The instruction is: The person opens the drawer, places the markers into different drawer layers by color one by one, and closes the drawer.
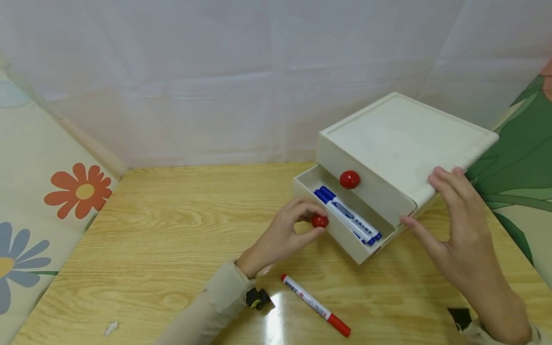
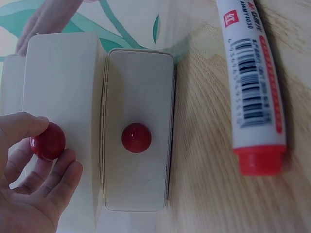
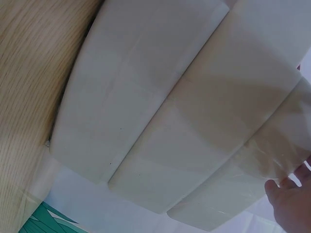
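A white drawer unit (image 1: 401,139) stands on the table with its middle drawer (image 1: 340,235) pulled out. Inside that drawer lie several blue-capped markers (image 1: 349,218). My left hand (image 1: 286,227) pinches the drawer's red knob (image 2: 48,141) between thumb and fingers. At the near right corner of the unit is my right hand (image 1: 465,230), fingers spread on the top's edge and thumb against the front corner. The top drawer's red knob (image 1: 350,179) shows above the pulled-out one. In the left wrist view, the bottom drawer (image 2: 138,87) sits closed with its own red knob (image 2: 136,138).
A red marker (image 1: 315,304) lies on the wooden table in front of the unit, right of the left forearm. A small white scrap (image 1: 110,328) is at the near left. White sheeting (image 1: 194,86) hangs behind the table, with flower-patterned panels (image 1: 77,191) at both sides.
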### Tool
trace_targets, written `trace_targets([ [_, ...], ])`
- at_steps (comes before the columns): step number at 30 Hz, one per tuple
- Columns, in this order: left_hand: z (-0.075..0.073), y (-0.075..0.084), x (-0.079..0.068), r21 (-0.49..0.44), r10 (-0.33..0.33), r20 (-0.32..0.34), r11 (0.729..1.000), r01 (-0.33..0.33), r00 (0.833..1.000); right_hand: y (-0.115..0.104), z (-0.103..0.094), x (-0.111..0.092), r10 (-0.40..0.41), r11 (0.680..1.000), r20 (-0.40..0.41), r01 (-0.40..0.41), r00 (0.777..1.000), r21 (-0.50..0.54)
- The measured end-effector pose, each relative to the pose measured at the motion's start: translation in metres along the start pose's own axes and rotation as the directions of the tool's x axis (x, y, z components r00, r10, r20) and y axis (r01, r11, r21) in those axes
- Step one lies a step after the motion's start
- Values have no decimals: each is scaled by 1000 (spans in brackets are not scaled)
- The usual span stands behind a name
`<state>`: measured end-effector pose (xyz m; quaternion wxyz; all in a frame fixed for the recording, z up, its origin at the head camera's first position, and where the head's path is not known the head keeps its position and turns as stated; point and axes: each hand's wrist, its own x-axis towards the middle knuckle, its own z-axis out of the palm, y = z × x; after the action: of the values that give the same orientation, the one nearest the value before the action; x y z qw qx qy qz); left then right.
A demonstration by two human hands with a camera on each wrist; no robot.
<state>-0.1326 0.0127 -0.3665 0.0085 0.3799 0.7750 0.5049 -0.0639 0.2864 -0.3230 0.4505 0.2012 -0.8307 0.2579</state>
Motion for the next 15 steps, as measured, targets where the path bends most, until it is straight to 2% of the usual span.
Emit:
trace_targets([
  [10, 6, 0, 9, -35, -21, -6, 999, 21, 1000, 1, 1, 0, -14, 1000, -6, 14, 1000, 8],
  [15, 9, -1, 14, -30, -9, -12, 1000, 9, 1000, 1, 2, 0, -11, 1000, -7, 12, 1000, 9],
])
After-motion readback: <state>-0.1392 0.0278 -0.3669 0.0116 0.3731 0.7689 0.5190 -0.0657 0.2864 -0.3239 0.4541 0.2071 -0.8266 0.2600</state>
